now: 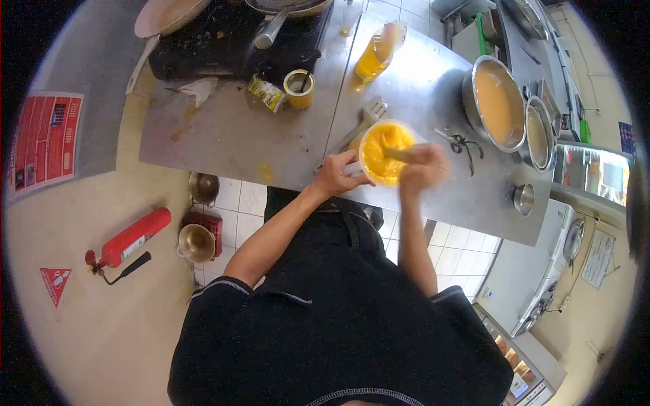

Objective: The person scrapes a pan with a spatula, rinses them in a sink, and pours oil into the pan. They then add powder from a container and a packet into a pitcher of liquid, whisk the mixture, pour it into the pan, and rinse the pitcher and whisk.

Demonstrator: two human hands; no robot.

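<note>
A white-rimmed container (362, 154) of yellow, thick mixture stands near the front edge of the metal table. My left hand (336, 174) is closed on the container's handle at its left side. My right hand (424, 168), blurred by motion, is closed round a brownish utensil (396, 155) whose far end is in the yellow mixture. Just behind the container lies a spatula with a slotted pale head (374, 108). Farther back stands a clear jug (374, 59) with yellow liquid.
Large bowls of orange (497, 101) and pale liquid (536, 137) stand right, near black-handled scissors (460, 143) and a small metal cup (523, 199). Back left are a stove (217, 44) with pans, a yellow can (298, 89) and a packet (267, 93).
</note>
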